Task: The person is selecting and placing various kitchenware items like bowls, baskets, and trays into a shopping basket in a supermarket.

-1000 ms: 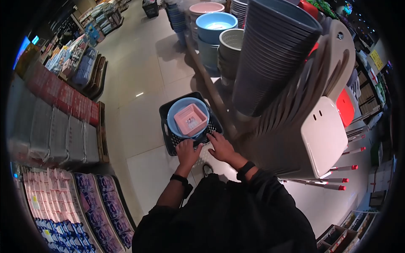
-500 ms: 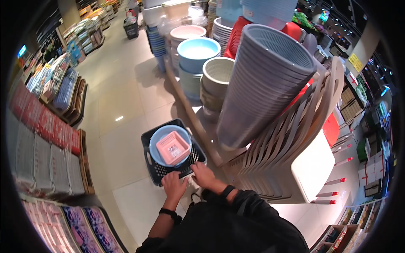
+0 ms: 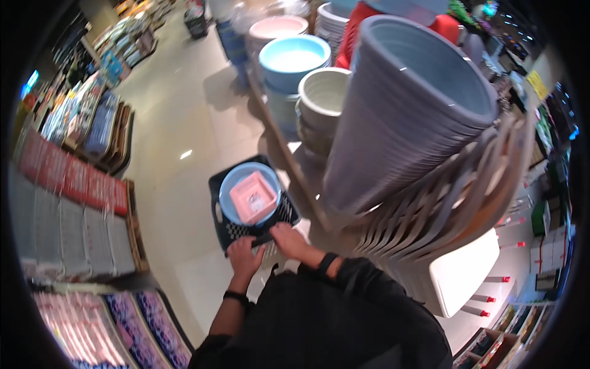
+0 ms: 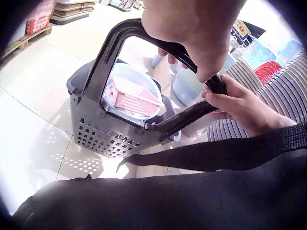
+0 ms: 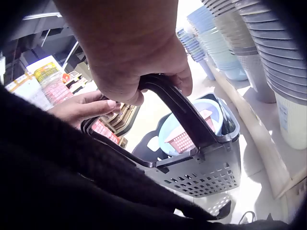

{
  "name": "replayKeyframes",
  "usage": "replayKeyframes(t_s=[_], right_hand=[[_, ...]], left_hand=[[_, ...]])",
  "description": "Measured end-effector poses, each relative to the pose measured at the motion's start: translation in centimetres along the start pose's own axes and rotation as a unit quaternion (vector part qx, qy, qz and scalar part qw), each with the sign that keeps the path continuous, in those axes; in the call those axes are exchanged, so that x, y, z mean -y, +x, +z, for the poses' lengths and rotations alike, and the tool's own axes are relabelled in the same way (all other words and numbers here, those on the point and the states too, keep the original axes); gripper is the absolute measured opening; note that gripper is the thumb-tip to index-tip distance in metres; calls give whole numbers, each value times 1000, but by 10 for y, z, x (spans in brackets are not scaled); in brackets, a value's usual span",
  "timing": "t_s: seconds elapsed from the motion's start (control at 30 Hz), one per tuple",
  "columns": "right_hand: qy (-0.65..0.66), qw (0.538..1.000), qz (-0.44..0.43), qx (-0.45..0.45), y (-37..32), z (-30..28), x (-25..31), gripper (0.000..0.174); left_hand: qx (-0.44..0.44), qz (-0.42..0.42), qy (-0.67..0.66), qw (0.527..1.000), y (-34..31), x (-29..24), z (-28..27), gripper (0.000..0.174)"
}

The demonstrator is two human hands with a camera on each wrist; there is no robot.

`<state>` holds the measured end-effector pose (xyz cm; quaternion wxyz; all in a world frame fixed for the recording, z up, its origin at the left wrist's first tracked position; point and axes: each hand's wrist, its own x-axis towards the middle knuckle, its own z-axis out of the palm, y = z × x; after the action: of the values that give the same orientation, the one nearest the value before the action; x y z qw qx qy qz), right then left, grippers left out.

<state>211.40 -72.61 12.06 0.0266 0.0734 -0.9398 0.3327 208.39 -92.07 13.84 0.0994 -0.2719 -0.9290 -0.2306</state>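
Note:
A black plastic shopping basket (image 3: 234, 231) with a perforated side carries a light blue basin (image 3: 227, 192). Inside the basin sits a small pink perforated basket (image 3: 253, 198) with a label. My left hand (image 3: 246, 261) grips the left part of the raised black handle (image 4: 112, 55), its fingers curled over the bar in the left wrist view. Close beside it, my right hand (image 3: 291, 241) wraps around the handle's right part, knuckles up in the right wrist view. The basket hangs in front of my body, over the tiled floor.
To the right, a tall stack of grey buckets (image 3: 405, 117) leans beside nested beige chairs (image 3: 442, 215). Blue basins (image 3: 294, 58) stand behind a low ledge (image 3: 283, 147). Wrapped boxes (image 3: 67, 178) on a pallet line the left side, with packaged goods (image 3: 135, 326) nearer.
My fingers were spread at the basket's near edge; now both hands close around its handle, which shows as a bar between them. The head view has shifted.

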Motion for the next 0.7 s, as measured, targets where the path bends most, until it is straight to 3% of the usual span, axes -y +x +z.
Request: replayKeyframes(t_s=[0.27,0.47,0.7], right_hand=[[-13,996,43,74,28,-26,17,36],[-31,999,38,20,41,-20,11,38],[-44,996,83,-1,68,-17,15,33]], left_hand=[[39,-62,-19,997,26,2,-16,33],[67,-66,-49,994,42,13,-15,39],[146,3,-89,985,69,49,-21,48]])
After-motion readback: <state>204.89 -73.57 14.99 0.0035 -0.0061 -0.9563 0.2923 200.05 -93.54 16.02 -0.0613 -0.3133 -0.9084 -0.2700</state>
